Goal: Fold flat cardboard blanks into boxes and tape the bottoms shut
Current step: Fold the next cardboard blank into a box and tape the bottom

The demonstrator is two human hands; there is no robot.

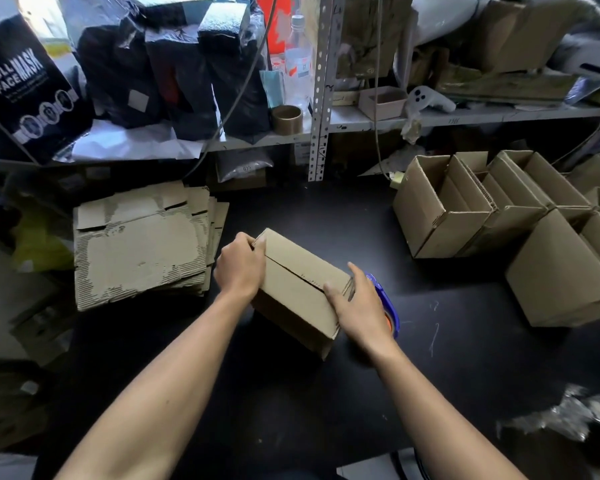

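A folded cardboard box (297, 285) stands on the black table (447, 358) with its closed flaps facing up and a seam running along the middle. My left hand (239, 268) grips the box's far left end, thumb on top at the corner. My right hand (359, 306) holds a blue tape dispenser (388, 306) against the box's near right end, thumb resting on the flaps. A stack of flat cardboard blanks (142, 244) lies to the left.
Several finished open boxes (499, 213) are crowded at the right of the table. Metal shelving (321, 98) at the back holds black bags, a tape roll (287, 119), a bottle and cartons. Crumpled plastic (561, 414) lies at the near right.
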